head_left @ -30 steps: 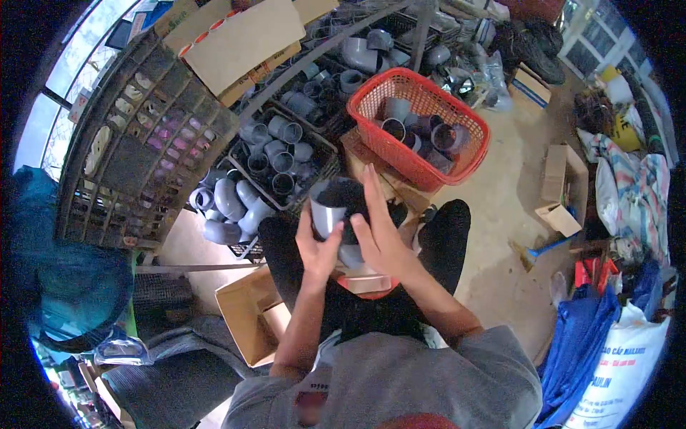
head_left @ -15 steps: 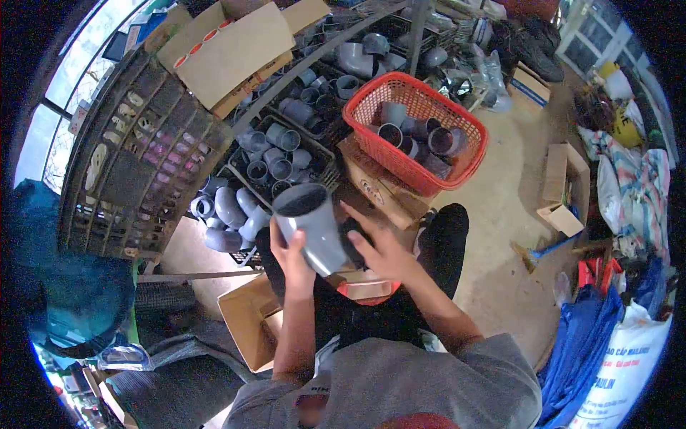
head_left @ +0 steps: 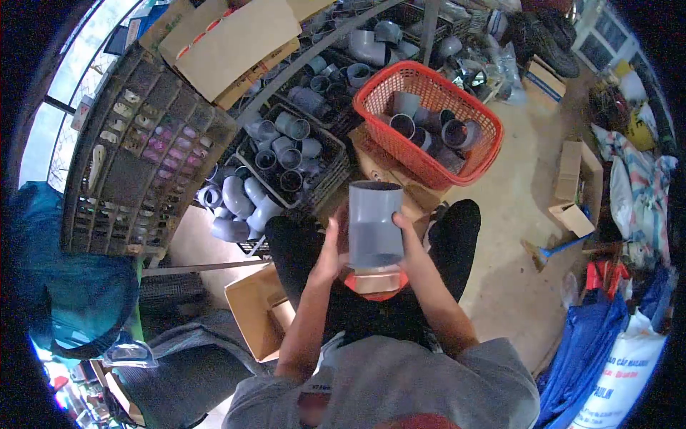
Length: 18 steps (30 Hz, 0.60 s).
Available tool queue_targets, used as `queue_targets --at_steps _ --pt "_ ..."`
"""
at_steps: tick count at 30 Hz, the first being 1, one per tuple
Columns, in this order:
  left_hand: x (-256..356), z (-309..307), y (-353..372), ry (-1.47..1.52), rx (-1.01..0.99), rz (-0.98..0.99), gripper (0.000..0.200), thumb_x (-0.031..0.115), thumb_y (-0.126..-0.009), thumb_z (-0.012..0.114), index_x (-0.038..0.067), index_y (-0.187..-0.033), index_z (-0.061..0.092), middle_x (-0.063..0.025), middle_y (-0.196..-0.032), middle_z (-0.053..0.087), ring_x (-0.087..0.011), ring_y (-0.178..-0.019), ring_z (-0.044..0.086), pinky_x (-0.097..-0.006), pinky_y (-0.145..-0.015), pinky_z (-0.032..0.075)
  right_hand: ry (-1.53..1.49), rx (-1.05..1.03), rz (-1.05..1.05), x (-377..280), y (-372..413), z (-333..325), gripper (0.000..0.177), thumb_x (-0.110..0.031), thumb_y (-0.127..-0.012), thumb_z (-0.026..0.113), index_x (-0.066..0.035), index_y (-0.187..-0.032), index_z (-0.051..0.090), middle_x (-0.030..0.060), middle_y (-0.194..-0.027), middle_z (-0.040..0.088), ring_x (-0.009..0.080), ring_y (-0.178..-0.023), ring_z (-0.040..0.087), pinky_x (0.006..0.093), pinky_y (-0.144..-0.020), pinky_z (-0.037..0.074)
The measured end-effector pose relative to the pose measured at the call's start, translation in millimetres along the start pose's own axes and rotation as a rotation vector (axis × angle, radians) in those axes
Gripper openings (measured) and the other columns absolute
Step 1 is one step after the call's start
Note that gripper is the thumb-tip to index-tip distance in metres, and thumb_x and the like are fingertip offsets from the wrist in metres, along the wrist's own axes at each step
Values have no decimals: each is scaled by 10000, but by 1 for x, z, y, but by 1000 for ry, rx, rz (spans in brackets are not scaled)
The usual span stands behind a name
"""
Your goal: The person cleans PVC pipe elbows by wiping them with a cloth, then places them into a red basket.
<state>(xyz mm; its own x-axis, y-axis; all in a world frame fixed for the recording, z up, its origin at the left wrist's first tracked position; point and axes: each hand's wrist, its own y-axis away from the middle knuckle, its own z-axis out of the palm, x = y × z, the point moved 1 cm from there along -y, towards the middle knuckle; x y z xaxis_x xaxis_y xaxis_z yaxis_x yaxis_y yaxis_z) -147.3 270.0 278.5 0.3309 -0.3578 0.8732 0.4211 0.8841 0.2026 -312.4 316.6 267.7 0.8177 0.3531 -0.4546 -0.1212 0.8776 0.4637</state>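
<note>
A large grey plastic pipe coupling (head_left: 375, 227) stands upright between my hands, above my lap, its open rim at the top. My left hand (head_left: 330, 249) is closed against its left side, with the fingertips hidden behind it. On the opposite side my right hand (head_left: 416, 247) grips it, the thumb showing near the middle step. Just beyond sits a red plastic basket (head_left: 475, 171) with several grey pipe fittings (head_left: 401, 125) in it, resting on a cardboard box (head_left: 386, 171).
Left of the basket, a black crate (head_left: 321, 182) holds grey fittings, with grey elbows (head_left: 237, 196) beside it. A big slatted crate (head_left: 121, 186) stands at the left. An open carton (head_left: 250, 314) lies by my left leg; another box (head_left: 572, 186) is at the right.
The coupling has moved right and gone from tilted to upright. My right hand, apart from it with fingers spread before, now holds its right side. The view has shifted slightly.
</note>
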Motion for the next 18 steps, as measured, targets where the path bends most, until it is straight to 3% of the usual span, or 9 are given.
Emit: queue_targets --at_steps 2,4,6,7,10,11,14,16,18 --pt "-59 -31 1 106 -111 -232 805 588 -1008 419 76 -1578 174 -136 -1577 310 -262 -1452 303 -452 -1194 256 16 31 -116 -2 -10 -12 727 -537 -845 687 -67 -1367 499 150 -1246 627 304 -1128 633 459 -986 517" --pt "-73 -33 6 500 -169 -421 793 438 -1000 542 97 -1586 132 -152 -1580 305 -288 -1433 341 -459 -1160 339 -165 -132 -147 0 -20 -24 770 -598 -842 639 -70 -1381 485 152 -1250 623 313 -1126 633 466 -980 518" --pt "-60 -5 12 124 -125 -201 858 237 -919 690 81 -1578 163 -154 -1579 308 -294 -1397 400 -436 -1091 436 -203 -133 -116 -1 -13 -17 803 -633 -824 624 -69 -1379 487 157 -1262 618 325 -1123 633 468 -972 520" --pt "-97 -30 7 92 -105 -25 863 36 -803 752 76 -1536 298 -137 -1478 461 -259 -1290 514 -396 -1040 486 -247 -177 -91 4 -20 -27 829 -644 -806 635 -70 -1384 484 160 -1274 613 329 -1128 629 474 -969 519" --pt "-112 -46 -15 -163 -167 -35 744 -3 -804 724 78 -1477 417 -108 -1340 589 -208 -1183 585 -365 -1000 502 -199 -194 -126 -7 -16 -23 889 -667 -761 664 -68 -1392 479 168 -1275 614 343 -1105 637 487 -950 531" --pt "-41 0 1 -489 -173 81 531 -44 -841 641 58 -1349 525 -88 -1204 652 -168 -1070 626 -325 -951 508 -211 -221 -153 -8 -16 -22 894 -662 -756 671 -66 -1394 479 171 -1271 615 343 -1106 636 490 -949 533" --pt "-40 -5 -13 -293 13 282 373 -38 -855 612 43 -1214 551 -63 -1095 647 -153 -974 625 -304 -871 516 -293 -266 -162 -6 -15 -26 916 -652 -743 690 -68 -1412 465 174 -1284 605 342 -1122 629 494 -956 533" --pt "-23 -9 -21 -237 327 276 360 36 -937 552 54 -1288 474 -52 -1266 531 -167 -1066 518 -303 -974 411 -356 -370 -206 -10 -14 -31 943 -659 -735 702 -76 -1428 442 173 -1323 578 341 -1150 613 496 -970 523" --pt "16 9 -28 -155 315 437 381 99 -976 545 69 -1344 450 -56 -1271 527 -164 -1092 499 -312 -981 400 -290 -295 -184 -8 -7 -32 916 -644 -753 700 -78 -1425 442 169 -1324 577 336 -1141 617 490 -968 525"
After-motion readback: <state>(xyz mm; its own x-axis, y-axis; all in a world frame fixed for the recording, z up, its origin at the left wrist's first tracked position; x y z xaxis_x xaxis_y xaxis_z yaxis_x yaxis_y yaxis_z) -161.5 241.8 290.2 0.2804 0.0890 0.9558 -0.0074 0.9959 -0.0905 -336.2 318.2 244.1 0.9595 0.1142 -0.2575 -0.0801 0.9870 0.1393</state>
